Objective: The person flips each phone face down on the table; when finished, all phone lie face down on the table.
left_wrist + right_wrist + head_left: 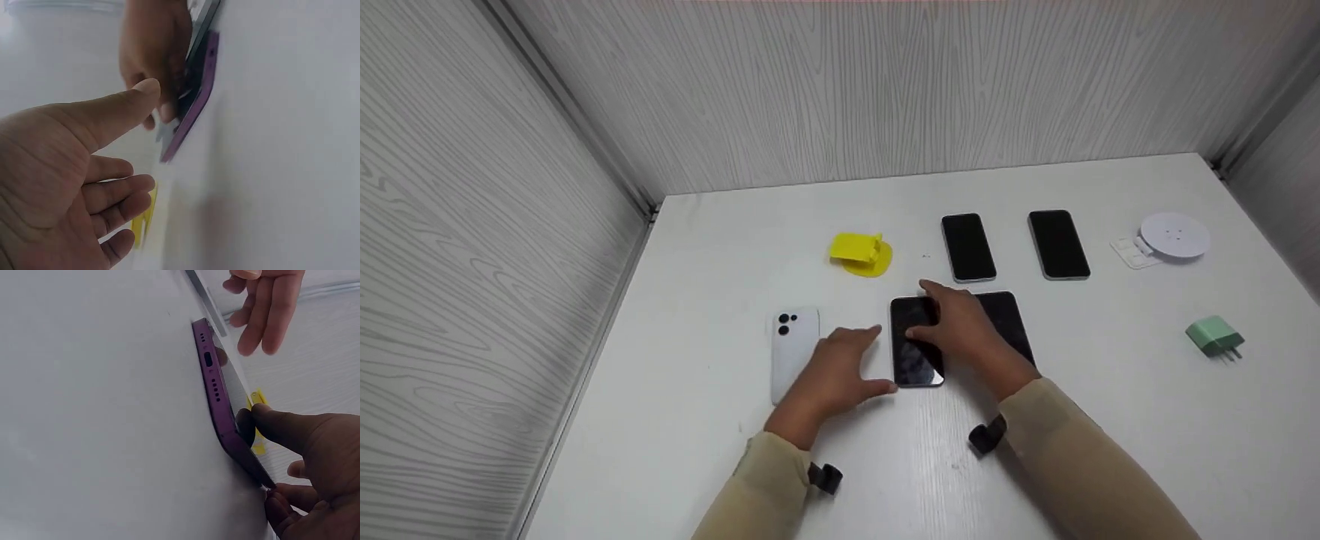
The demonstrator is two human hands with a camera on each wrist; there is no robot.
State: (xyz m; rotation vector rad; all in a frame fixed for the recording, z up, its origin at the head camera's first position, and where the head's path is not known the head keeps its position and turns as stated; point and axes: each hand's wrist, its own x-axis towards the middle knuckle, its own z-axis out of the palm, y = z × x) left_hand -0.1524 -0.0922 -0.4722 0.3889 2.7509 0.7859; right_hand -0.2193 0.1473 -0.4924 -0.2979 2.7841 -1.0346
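Note:
A smartphone with a purple edge and dark glossy screen (916, 364) lies face up on the white table. My right hand (964, 326) grips it from its right side, the thumb on the screen and the other fingers at the edge, as the right wrist view shows. Just left of it hovers my left hand (840, 371), fingers spread and holding nothing. Partly under the left hand's wrist is a white phone (795, 345), camera side up. Beyond the right hand lies another dark device (1011, 322), partly covered by that hand and forearm.
Two black-screened phones (969, 247) (1059, 245) lie farther back. A yellow folding phone stand (861, 253) sits behind the hands. At the right are a white round-based stand (1175, 235) and a green plug charger (1213, 335). Grey wood-grain panels (870, 90) wall the table.

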